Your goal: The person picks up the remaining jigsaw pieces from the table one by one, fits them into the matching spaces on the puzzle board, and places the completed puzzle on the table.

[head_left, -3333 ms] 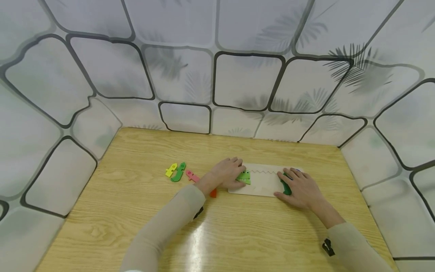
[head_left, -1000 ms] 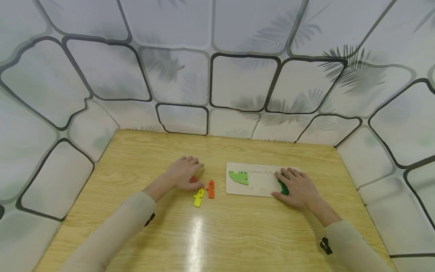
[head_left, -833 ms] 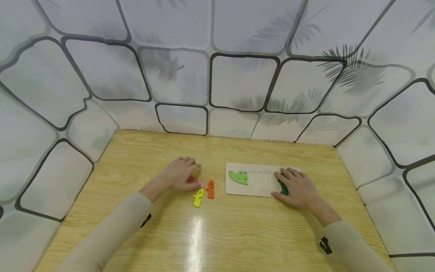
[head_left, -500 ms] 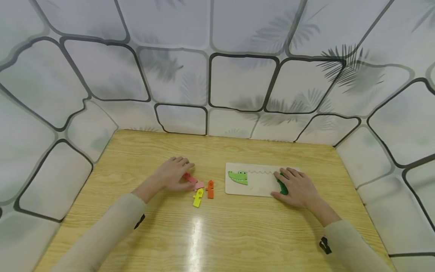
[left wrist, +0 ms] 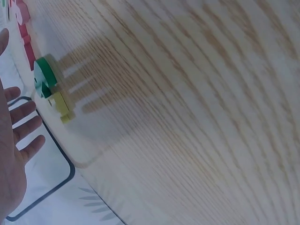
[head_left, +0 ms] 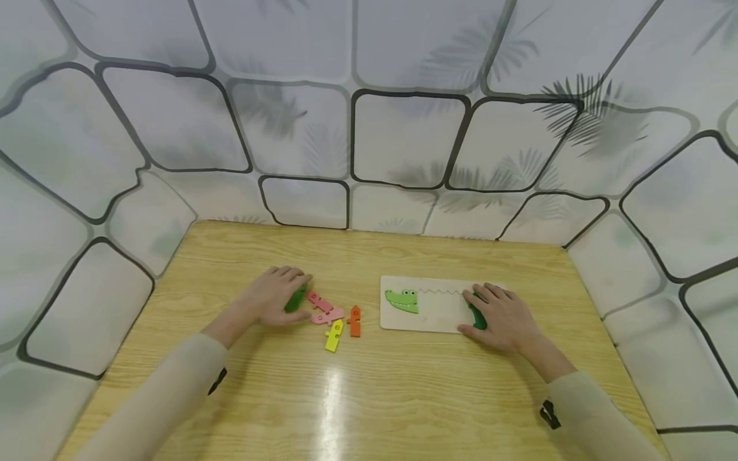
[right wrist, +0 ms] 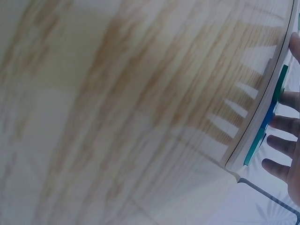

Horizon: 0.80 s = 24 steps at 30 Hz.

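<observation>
Fingers spread, the left hand [head_left: 273, 296] has slid over a green piece [head_left: 296, 298], left of centre; I think the pink piece [head_left: 327, 316] is free. Right hand [head_left: 501, 319], also spread, rests on the board [head_left: 432, 317], centre right.

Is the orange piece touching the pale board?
Apart: the head view plainly shows a strip of bare table between the orange piece and the pale board.

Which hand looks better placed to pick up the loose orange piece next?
Likely the left hand: it is closer to the orange piece, with a light pink piece lying between them. The right hand is at the right end of the board, partly covering a dark green piece.
</observation>
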{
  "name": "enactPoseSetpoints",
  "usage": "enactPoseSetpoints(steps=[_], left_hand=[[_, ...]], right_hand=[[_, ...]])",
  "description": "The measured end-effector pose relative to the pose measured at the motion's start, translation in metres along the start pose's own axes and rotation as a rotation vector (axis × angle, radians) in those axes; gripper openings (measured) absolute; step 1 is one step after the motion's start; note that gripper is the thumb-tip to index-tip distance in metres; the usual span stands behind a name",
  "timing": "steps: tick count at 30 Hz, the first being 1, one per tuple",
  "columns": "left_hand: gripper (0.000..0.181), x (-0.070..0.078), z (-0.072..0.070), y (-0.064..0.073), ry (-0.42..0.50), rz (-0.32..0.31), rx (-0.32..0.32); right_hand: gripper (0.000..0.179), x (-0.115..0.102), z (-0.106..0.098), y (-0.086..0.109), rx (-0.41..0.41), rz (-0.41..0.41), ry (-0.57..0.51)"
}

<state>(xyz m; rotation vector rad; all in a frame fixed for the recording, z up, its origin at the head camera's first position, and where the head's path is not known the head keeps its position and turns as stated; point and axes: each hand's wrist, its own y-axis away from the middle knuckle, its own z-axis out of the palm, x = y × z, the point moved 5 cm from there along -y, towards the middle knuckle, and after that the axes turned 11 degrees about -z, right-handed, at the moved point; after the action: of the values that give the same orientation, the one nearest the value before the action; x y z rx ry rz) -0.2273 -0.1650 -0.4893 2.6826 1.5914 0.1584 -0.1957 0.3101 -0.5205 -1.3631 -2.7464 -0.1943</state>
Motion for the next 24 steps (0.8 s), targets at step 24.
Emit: enactPoseSetpoints(steps=[24], left_hand=[[0.082, -0.033, 0.002, 0.024, -0.033, -0.031, 0.044]], right_hand=[[0.084, 0.000, 0.000, 0.000, 0.015, -0.004, 0.006]])
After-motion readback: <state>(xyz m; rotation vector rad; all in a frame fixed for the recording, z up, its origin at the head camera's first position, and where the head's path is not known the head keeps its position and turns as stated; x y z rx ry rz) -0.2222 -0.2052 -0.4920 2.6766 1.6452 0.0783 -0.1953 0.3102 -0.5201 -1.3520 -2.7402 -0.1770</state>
